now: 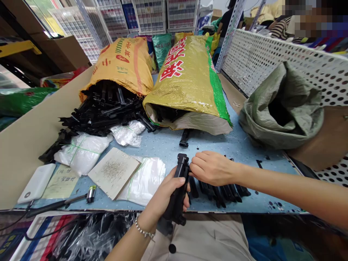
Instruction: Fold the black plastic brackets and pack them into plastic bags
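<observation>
My left hand (174, 188) is wrapped round a black plastic part (178, 197), held tilted over the table's front edge. Beside the part's upper end, my right hand (208, 167) is closed, its fingertips pinched at the part's side; whatever they grip is too small to name. Under my right forearm several black parts (223, 192) lie in a row on the blue table (163, 145). One more black piece (184, 138) lies in front of the yellow-green sack (187, 83).
An orange sack (122, 65) spills black parts (108, 108) at the back left. Plastic bag bundles (81, 148), a speckled board (112, 172), a white device (36, 183) and a corded screwdriver (67, 200) lie left. A grey-green sack (282, 108) stands right, by a perforated panel (288, 54).
</observation>
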### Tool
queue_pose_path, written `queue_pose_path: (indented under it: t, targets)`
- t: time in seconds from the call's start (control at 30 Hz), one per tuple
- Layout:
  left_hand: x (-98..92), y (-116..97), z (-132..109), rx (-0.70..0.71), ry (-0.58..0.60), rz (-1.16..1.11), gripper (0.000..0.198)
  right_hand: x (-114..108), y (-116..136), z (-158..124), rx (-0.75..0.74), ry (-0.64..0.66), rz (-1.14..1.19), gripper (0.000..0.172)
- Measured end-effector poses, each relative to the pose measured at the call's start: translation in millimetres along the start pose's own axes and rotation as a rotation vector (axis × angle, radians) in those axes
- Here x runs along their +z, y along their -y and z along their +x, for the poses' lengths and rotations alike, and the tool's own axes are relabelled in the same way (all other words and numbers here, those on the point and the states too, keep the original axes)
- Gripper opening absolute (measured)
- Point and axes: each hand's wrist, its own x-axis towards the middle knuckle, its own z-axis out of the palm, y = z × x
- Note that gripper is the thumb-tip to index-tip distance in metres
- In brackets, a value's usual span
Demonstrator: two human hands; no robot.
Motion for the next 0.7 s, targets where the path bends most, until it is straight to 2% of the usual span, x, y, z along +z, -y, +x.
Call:
queue_pose_path:
  t: [0.07, 0.2, 0.27, 0.33, 0.37, 0.4, 0.47, 0.53, 0.57, 0.63, 0.7]
  targets:
    - [2.9, 2, -2, 0.01, -0.014, 0.028, 0.041, 3, 4, -1, 0.111, -0.025, 0.182, 0.038]
    - [6.6, 10, -6, 0.195, -0.151, 0.212, 0.067, 15, 25, 5, 0.658, -0.113, 0.886, 0.052]
    - [5.3, 12, -7, 0.293, -0.22, 0.294, 0.075, 20, 33, 8, 0.795, -0.048, 1.149, 0.063]
    - [2.1, 11, -7, 0.29, -0.211, 0.287, 0.074, 20, 32, 9, 0.785, 0.064, 1.254, 0.065]
    - [0.3, 9, -7, 0.263, -0.189, 0.258, 0.071, 19, 29, 9, 0.768, 0.092, 1.244, 0.06]
    - [-1.1, 6, -7, 0.235, -0.168, 0.225, 0.068, 17, 24, 8, 0.74, 0.087, 1.171, 0.052]
    - [-2.2, 1, -6, 0.192, -0.134, 0.169, 0.065, 11, 14, 6, 0.646, -0.003, 0.887, 0.039]
    - [-0.6, -2, -6, 0.179, -0.109, 0.142, 0.064, 7, 8, 4, 0.522, -0.061, 0.67, 0.034]
    - [0.9, -2, -5, 0.173, -0.095, 0.136, 0.064, 6, 7, 4, 0.49, -0.074, 0.641, 0.035]
    - [4.0, 2, -5, 0.187, -0.102, 0.148, 0.064, 8, 12, 5, 0.543, -0.094, 0.779, 0.037]
    - [5.4, 8, -4, 0.242, -0.159, 0.205, 0.065, 14, 20, 8, 0.678, -0.114, 1.002, 0.041]
